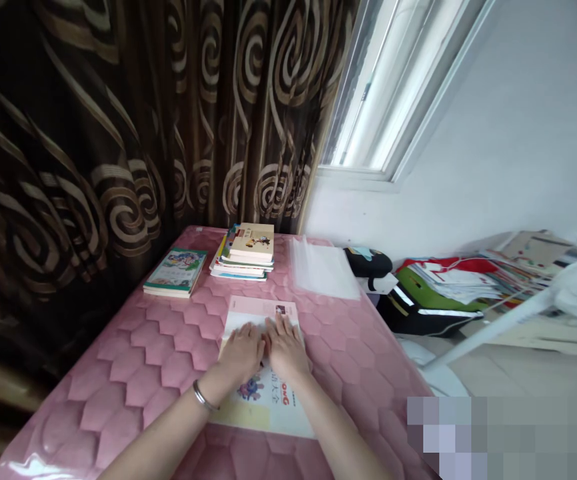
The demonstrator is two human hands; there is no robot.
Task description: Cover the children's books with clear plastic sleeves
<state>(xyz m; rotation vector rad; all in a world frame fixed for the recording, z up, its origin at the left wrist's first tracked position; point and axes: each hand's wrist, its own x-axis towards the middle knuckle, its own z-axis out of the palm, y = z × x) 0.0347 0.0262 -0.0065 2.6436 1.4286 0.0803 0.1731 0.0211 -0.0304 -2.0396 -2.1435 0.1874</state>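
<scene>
A pale book (268, 413) lies spread out, its cover side up, on the pink padded surface. A cartoon picture and large printed characters show on its near part. My left hand (242, 348) lies on the left of its middle, fingers stretched out, with a silver bangle on the wrist. Beside it, my right hand (286, 347) rests with fingers spread on the cover. The thumbs come close together at the centre. Whatever part of the cover lies under the palms is hidden.
A green-edged book (175, 270) lies at the back left. Next to it is a stack of books (252, 243), then clear plastic sheets (324, 267). A dark patterned curtain (208, 120) hangs behind. On the right are a bag (428, 293) with papers and a white fan (528, 307).
</scene>
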